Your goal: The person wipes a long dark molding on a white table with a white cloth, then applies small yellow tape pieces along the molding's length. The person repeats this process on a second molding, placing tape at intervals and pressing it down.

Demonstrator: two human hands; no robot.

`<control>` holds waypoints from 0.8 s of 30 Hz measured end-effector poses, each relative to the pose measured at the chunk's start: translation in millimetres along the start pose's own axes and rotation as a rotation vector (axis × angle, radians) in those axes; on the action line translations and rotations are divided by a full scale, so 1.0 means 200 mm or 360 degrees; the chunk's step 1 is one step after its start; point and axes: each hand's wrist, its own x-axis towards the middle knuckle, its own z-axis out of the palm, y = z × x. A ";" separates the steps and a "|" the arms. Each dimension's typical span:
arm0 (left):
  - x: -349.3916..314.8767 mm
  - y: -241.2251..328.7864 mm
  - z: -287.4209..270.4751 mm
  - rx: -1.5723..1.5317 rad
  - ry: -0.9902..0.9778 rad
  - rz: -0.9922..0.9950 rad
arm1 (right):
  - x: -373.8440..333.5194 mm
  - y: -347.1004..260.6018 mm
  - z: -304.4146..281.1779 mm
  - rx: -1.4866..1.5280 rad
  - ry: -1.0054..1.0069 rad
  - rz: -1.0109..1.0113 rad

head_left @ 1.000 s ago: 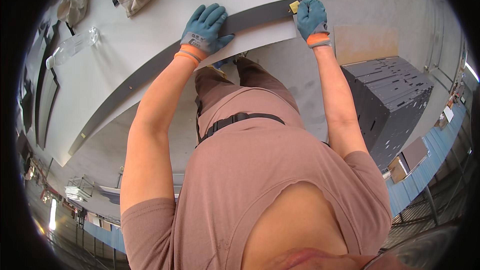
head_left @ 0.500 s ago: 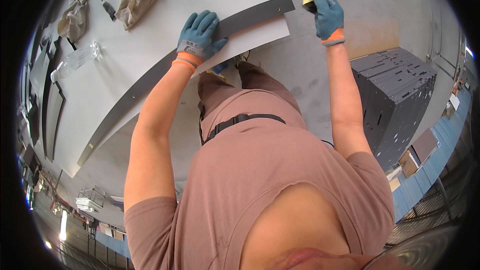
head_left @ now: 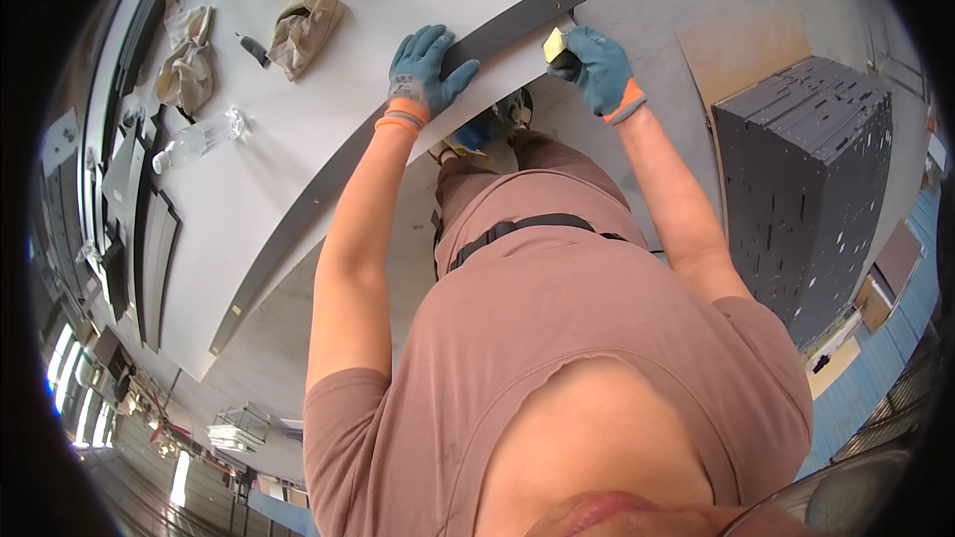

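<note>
Along the near edge of the white table (head_left: 328,129) lies a long dark metal strip (head_left: 398,129), and the left hand (head_left: 423,70) rests flat on it with gloved fingers spread and clasping nothing, seemingly to pin it down so it cannot slide. The right hand (head_left: 597,65) is closed around a small yellow block (head_left: 554,44), pressed against the strip's edge near its far end, likely a sanding block. Both arms reach forward, the left nearly straight, the right bent at the elbow.

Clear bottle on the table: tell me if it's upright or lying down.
Lying down: the bottle rests on its side on the table.
</note>
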 end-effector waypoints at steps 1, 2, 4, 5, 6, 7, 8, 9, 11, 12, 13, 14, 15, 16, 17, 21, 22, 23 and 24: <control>-0.02 0.03 -0.02 0.0003 0.0105 -0.0104 | -0.02 0.01 0.02 0.0002 -0.0023 0.0004; -0.02 0.07 -0.05 -0.0118 0.0171 -0.0163 | -0.04 0.02 0.04 0.0007 -0.0034 -0.0002; -0.03 0.15 -0.13 -0.0362 0.0298 -0.0282 | -0.09 0.04 0.10 0.0063 -0.0076 0.0014; -0.07 0.22 -0.18 -0.0757 0.0263 -0.0452 | -0.13 0.05 0.14 0.0119 -0.0111 0.0035; -0.11 0.29 -0.21 -0.1402 0.0044 -0.0857 | -0.16 0.06 0.18 0.0174 -0.0146 0.0054; -0.15 0.31 -0.26 -0.1563 -0.0119 -0.0903 | -0.18 0.10 0.21 0.0220 -0.0198 0.0078; -0.19 0.33 -0.30 -0.1720 -0.0293 -0.0947 | -0.21 0.12 0.25 0.0258 -0.0213 0.0109; -0.22 0.37 -0.34 -0.1945 -0.0389 -0.0992 | -0.25 0.15 0.29 0.0297 -0.0226 0.0139; -0.31 0.41 -0.42 -0.2351 -0.0635 -0.1125 | -0.33 0.20 0.41 0.0318 -0.0228 0.0202; -0.34 0.42 -0.46 -0.2503 -0.0661 -0.1110 | -0.37 0.22 0.45 0.0347 -0.0211 0.0192; -0.37 0.43 -0.49 -0.2654 -0.0688 -0.1095 | -0.40 0.25 0.49 0.0376 -0.0193 0.0183; -0.40 0.42 -0.52 -0.2806 -0.0718 -0.1082 | -0.43 0.27 0.52 0.0406 -0.0174 0.0174; -0.43 0.39 -0.53 -0.2799 -0.0772 -0.1050 | -0.46 0.30 0.54 0.0393 -0.0198 0.0180; -0.46 0.37 -0.52 -0.2664 -0.0758 -0.1017 | -0.48 0.34 0.55 0.0380 -0.0223 0.0192; -0.50 0.35 -0.52 -0.2531 -0.0741 -0.0983 | -0.51 0.37 0.57 0.0365 -0.0248 0.0206; -0.61 0.30 -0.58 -0.2346 -0.0925 -0.0910 | -0.63 0.52 0.67 0.0090 -0.0122 0.0153; -0.64 0.30 -0.61 -0.2287 -0.0935 -0.0913 | -0.65 0.54 0.70 -0.0070 -0.0103 0.0073; -0.67 0.31 -0.64 -0.2231 -0.0935 -0.0920 | -0.67 0.55 0.72 -0.0234 -0.0090 -0.0007; -0.70 0.32 -0.66 -0.2177 -0.0924 -0.0932 | -0.69 0.56 0.74 -0.0402 -0.0086 -0.0086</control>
